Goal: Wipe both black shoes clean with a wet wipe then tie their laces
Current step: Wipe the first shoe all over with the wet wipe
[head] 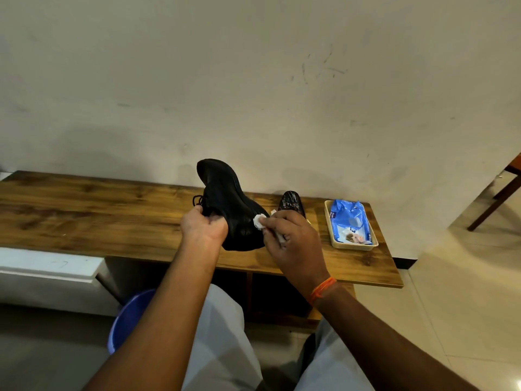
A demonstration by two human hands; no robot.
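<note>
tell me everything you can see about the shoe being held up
The held black shoe is a matte, leather-like lace-up lifted above the wooden bench, tilted with its dark sole side turned toward the camera. Black laces hang loose at its left side. The left hand grips it near the laces, and the right hand presses a white wet wipe against its lower right side. Its lower end looks close to the bench; contact cannot be told.

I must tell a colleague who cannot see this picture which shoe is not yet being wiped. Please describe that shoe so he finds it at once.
Look at the long wooden bench against the pale wall, toward its right end. There, between the raised shoe held in the hands and the tray with the blue wipes pack, stands the second black shoe. It alone rests on the bench untouched, partly hidden behind the right hand.
</note>
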